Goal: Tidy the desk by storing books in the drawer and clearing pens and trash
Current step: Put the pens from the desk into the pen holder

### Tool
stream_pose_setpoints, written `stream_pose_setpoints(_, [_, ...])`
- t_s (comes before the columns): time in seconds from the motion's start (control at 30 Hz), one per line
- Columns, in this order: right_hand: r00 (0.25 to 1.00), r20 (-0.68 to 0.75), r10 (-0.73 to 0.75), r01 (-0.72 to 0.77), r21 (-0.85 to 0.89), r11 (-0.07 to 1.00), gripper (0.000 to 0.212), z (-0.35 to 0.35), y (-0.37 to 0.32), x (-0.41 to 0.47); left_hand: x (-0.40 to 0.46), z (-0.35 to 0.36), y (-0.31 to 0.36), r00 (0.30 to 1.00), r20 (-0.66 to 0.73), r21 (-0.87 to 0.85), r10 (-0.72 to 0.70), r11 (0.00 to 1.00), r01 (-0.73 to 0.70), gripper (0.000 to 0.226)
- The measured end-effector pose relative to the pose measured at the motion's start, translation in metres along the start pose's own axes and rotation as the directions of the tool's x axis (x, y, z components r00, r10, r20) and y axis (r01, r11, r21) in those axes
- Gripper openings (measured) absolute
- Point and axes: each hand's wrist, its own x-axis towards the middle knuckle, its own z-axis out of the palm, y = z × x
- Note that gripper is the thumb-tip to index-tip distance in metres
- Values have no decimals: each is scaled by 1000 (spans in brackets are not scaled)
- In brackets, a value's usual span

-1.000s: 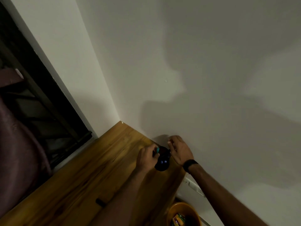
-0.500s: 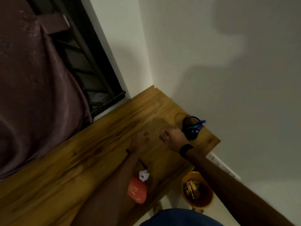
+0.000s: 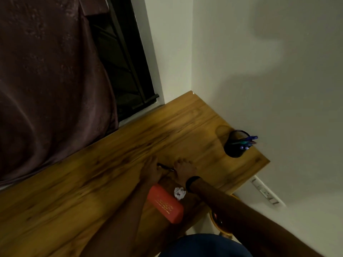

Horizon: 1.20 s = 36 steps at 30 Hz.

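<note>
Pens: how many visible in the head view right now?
About 5, though blur makes this uncertain. Roughly four stand in the black mesh cup near the desk's far right corner, pens leaning right. One dark pen lies between the left hand and right hand. More may be hidden.

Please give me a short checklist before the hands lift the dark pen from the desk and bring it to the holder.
1. Both hands at pen: left hand, right hand - ok.
2. Firm grip on pen: cannot tell, blurred.
3. Holder upright on the desk with room: ok.
4. Path to holder free: ok.
5. Red case and paper ball still to clear: not ok.
</note>
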Motion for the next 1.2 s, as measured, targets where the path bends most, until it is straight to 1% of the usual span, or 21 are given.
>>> stream_pose_setpoints(0.03, [1000,1,15,-15,-34,999,43,-3,1,1,1,0,3,1000,-2,-8,0,1000,0,58])
stream_pose_setpoints(0.07, [999,-9,40,-40,-25,999,39,-4,5,4,3,0,8,1000,-7,-23,10,1000,-10,61])
stream_pose_setpoints(0.13, [993,-36,115,-110,113,987,40,-11,17,4,7,-2,17,999,-14,-62,41,997,-42,83])
stream_pose_setpoints(0.17, [988,-49,147,-136,184,973,42,-18,23,2,11,-1,21,998,-16,-72,63,995,-64,90])
stream_pose_setpoints(0.2, [979,-88,181,-156,242,958,41,-25,30,-1,15,1,26,995,-22,-62,98,993,-99,87])
stream_pose_setpoints(0.23, [964,-131,232,-180,318,931,34,-34,37,-6,20,6,30,990,-25,-46,138,989,-139,77])
stream_pose_setpoints(0.27, [942,-179,283,-195,393,898,25,-43,44,-11,26,11,34,984,-26,-30,174,984,-175,67])
stream_pose_setpoints(0.33, [889,-299,346,-181,465,867,14,-65,58,-25,34,21,47,979,-1,7,203,979,-203,59])
stream_pose_setpoints(0.4, [833,-398,384,-136,524,841,11,-88,74,-42,36,30,64,973,44,50,226,972,-228,62])
stream_pose_setpoints(0.47, [768,-477,427,-98,571,815,8,-112,92,-61,37,39,78,957,63,53,282,957,-285,69])
stream_pose_setpoints(0.57, [657,-584,478,-127,539,833,10,-142,122,-87,38,53,97,937,89,71,338,936,-344,69])
stream_pose_setpoints(0.63, [613,-619,491,-186,491,851,10,-153,142,-96,34,62,106,927,102,83,361,926,-369,67])
stream_pose_setpoints(0.7, [623,-594,509,-252,463,850,10,-156,157,-99,30,66,112,924,127,110,362,920,-376,68])
stream_pose_setpoints(0.77, [672,-537,510,-318,413,854,11,-155,166,-96,29,66,113,922,141,143,361,914,-380,72])
stream_pose_setpoints(0.83, [720,-480,501,-379,332,864,16,-152,170,-91,28,61,114,918,164,134,360,914,-382,73])
stream_pose_setpoints(0.9, [751,-437,494,-408,281,869,17,-149,171,-85,24,58,114,925,179,92,336,930,-356,71])
stream_pose_setpoints(1.0, [799,-387,460,-404,222,888,17,-150,170,-77,15,53,116,942,167,70,289,950,-304,67])
stream_pose_setpoints(1.07, [801,-412,434,-373,224,900,17,-152,171,-76,6,51,118,955,154,45,255,963,-265,65])
stream_pose_setpoints(1.2, [746,-543,386,-287,262,921,16,-160,184,-89,-7,53,119,974,106,3,200,980,-201,64])
